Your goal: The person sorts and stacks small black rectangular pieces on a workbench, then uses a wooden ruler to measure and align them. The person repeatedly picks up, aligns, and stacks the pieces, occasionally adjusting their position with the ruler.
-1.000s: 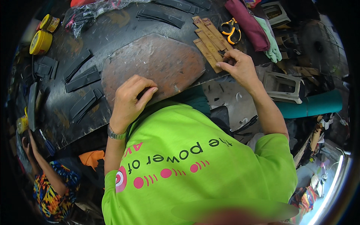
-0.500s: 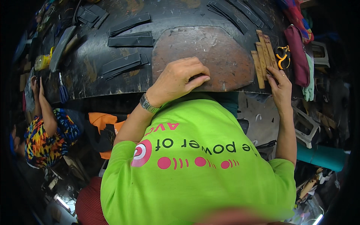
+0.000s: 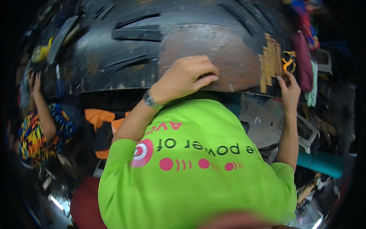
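My left hand, with a metal-banded watch at its wrist, lies over the near edge of a worn brown board. Its fingers are curled loosely toward the thumb, and nothing shows in them. Close to the lower right end of several narrow wooden strips is my right hand. Its thumb and forefinger are apart, with no held thing visible. Just beyond those fingertips lies a cutting tool with yellow-orange and black handles. The view is somewhat blurred.
Stacks of dark strips lie on the black table. A maroon cloth bundle and a pale green glove hang at the right. Another person's forearms reach the table's left side, near blue-handled scissors.
The right hand's fingers have moved off the wooden strips, slightly right toward the yellow-handled tool. My left hand keeps its curled pose. The whole view has shifted a little.
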{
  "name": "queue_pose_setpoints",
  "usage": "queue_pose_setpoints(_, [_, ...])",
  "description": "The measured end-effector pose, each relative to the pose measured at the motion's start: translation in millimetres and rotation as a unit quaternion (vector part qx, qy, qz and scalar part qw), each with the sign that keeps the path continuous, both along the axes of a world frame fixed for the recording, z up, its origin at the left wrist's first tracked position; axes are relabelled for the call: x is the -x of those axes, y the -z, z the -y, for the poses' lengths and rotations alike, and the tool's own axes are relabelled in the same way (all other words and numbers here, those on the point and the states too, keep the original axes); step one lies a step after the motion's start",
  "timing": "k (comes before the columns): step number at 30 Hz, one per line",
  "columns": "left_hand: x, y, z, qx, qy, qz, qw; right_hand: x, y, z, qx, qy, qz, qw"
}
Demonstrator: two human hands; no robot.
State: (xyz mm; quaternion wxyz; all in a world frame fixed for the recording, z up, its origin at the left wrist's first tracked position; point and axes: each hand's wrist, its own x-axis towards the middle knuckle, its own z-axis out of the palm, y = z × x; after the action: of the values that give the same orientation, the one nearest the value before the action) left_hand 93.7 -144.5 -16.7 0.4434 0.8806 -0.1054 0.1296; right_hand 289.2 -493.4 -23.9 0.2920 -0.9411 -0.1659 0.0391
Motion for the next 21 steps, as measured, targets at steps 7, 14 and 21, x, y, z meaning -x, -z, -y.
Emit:
queue_pose_setpoints(7, [-2.7,-8.0,4.2,0.01,-0.003,-0.025,1.0,-5.4,4.8,-0.1,-0.103,0.037,-0.017,0.994])
queue_pose_setpoints(14, [-5.3,-12.2,5.6,-0.001,-0.008,-0.036,0.999,-0.9,8.5,-3.7,-0.089,0.054,0.029,0.994])
queue_pose_setpoints(21, [-6.3,-14.6,7.4,0.004,-0.014,-0.04,0.999,-3.0,2.2,-3.8,-0.054,0.046,0.01,0.997])
